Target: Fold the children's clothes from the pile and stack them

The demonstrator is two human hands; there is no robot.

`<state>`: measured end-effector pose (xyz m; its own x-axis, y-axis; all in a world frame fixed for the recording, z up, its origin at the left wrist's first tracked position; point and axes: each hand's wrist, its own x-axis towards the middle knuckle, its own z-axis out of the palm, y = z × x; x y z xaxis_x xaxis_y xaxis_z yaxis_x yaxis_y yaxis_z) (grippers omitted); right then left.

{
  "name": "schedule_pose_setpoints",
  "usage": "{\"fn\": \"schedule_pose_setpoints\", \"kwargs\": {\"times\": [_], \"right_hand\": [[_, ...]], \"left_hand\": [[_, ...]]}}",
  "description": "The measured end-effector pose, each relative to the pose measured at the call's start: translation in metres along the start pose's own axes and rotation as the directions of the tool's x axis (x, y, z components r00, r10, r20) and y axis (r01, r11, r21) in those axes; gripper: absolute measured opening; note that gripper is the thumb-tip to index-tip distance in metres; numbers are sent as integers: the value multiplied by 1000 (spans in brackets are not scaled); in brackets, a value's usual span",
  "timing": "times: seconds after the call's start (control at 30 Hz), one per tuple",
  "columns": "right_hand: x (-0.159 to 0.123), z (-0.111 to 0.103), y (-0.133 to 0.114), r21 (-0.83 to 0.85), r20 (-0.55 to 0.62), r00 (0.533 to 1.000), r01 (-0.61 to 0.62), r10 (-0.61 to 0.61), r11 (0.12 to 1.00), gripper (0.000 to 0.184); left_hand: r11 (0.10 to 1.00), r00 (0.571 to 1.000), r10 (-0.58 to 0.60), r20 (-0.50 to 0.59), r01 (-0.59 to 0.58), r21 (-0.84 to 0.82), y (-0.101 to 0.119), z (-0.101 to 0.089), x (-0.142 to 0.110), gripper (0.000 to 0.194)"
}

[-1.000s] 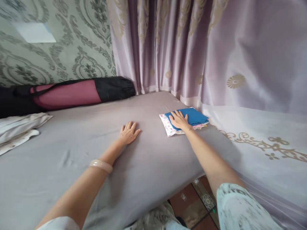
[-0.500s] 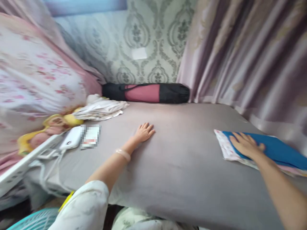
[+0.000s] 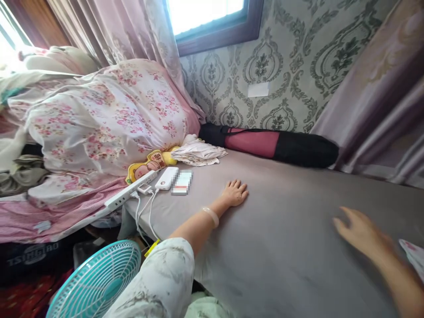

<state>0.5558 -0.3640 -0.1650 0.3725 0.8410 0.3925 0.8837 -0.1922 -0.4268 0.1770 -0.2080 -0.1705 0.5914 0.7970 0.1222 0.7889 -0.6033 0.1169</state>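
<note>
My left hand (image 3: 234, 193) lies flat on the grey bed sheet (image 3: 285, 229), fingers stretched out, holding nothing; a pale bangle sits on that wrist. My right hand (image 3: 361, 232) hovers just above the sheet at the right, blurred by motion, fingers spread and empty. Only a corner of the folded patterned cloth (image 3: 413, 256) shows at the right edge, just beyond that hand.
A black and maroon roll bag (image 3: 274, 145) lies along the wall. Folded white cloth (image 3: 198, 153), a power bank (image 3: 166, 178), a power strip (image 3: 129, 196) with cables and a floral bedding heap (image 3: 99, 128) lie left. A teal fan (image 3: 96, 282) stands below.
The view has swung left, bringing the bedding heap, window and fan in. My right hand has lifted off the folded cloths and moved left. My left hand stays flat.
</note>
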Motion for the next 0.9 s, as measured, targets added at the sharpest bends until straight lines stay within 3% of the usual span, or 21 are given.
{"fn": "schedule_pose_setpoints", "kwargs": {"times": [0.13, 0.23, 0.27, 0.33, 0.4, 0.43, 0.5, 0.6, 0.73, 0.8, 0.9], "right_hand": [[-5, 61, -120, -62, 215, 973, 104, -89, 993, 54], [-17, 81, -189, -21, 318, 931, 195, -178, 981, 52], [-22, 84, -203, -25, 347, 921, 197, -177, 980, 52], [-32, 87, -218, -45, 391, 901, 222, -187, 974, 50], [-40, 88, -220, -61, 394, 896, 246, -203, 967, 47], [-43, 88, -219, -63, 380, 901, 253, -211, 965, 46], [-47, 91, -215, -62, 340, 915, 252, -217, 966, 44], [-50, 95, -212, -67, 296, 930, 248, -218, 966, 45], [-53, 101, -213, -97, 275, 932, 272, -237, 957, 47], [-54, 102, -213, -110, 268, 932, 282, -245, 953, 47], [-56, 103, -214, -112, 260, 933, 284, -248, 952, 48]], "left_hand": [[997, 999, 32, 4, -31, -77, -9, -6, 1, 54], [948, 997, 82, 10, -75, -310, -25, -16, 4, 42], [890, 999, 47, 5, -39, -454, -33, -20, 6, 36], [665, 989, -145, 7, 103, -739, -52, -29, 10, 21], [405, 921, -390, 30, 200, -892, -73, -39, 14, 10], [343, 881, -472, 31, 216, -914, -85, -45, 17, 10], [263, 794, -608, 26, 232, -937, -111, -56, 22, 11], [133, 608, -794, 31, 223, -966, -150, -73, 29, 7], [1, 379, -923, 67, 178, -984, -192, -95, 38, 10], [-40, 306, -948, 88, 160, -986, -206, -101, 41, 16], [-77, 268, -957, 115, 148, -986, -220, -105, 45, 23]]}}
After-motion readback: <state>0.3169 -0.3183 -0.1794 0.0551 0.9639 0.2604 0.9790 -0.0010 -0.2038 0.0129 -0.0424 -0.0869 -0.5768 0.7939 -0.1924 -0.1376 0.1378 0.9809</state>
